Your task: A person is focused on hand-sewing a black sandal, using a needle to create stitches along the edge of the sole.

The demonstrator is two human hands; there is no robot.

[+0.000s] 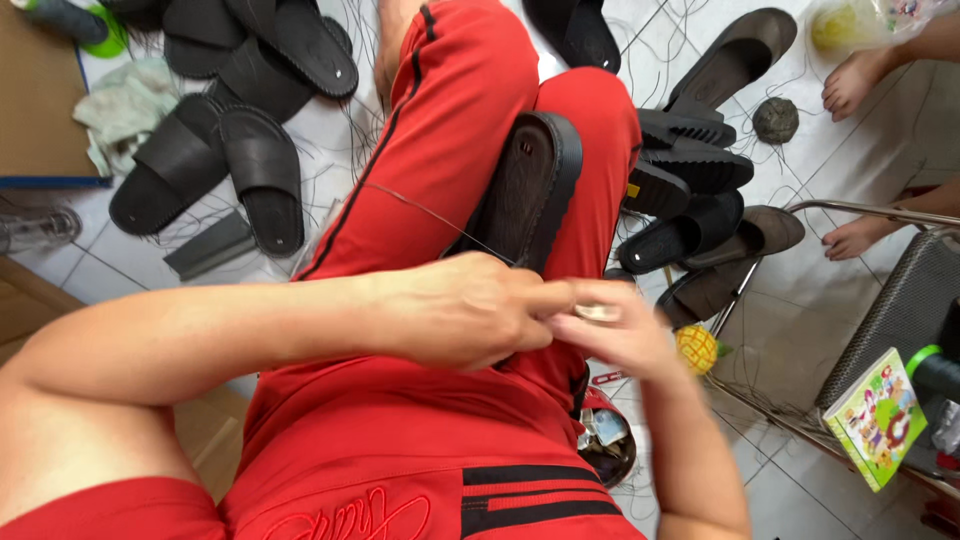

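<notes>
A black slide sandal (530, 185) stands sole-up between my knees, wedged against my red trousers (440, 150). My left hand (465, 310) is closed over its near end, fingers curled. A thin dark thread (430, 215) runs from this hand up across my left thigh. My right hand (610, 335) meets the left hand's fingertips and pinches something small and pale there, blurred; what it is cannot be told.
Several black sandals (230, 130) lie on the tiled floor at the left, more black and brown ones (700, 170) at the right. Loose threads litter the tiles. Another person's bare feet (855, 85) show at the upper right. A metal chair frame (880, 300) holds a colourful booklet (878, 418).
</notes>
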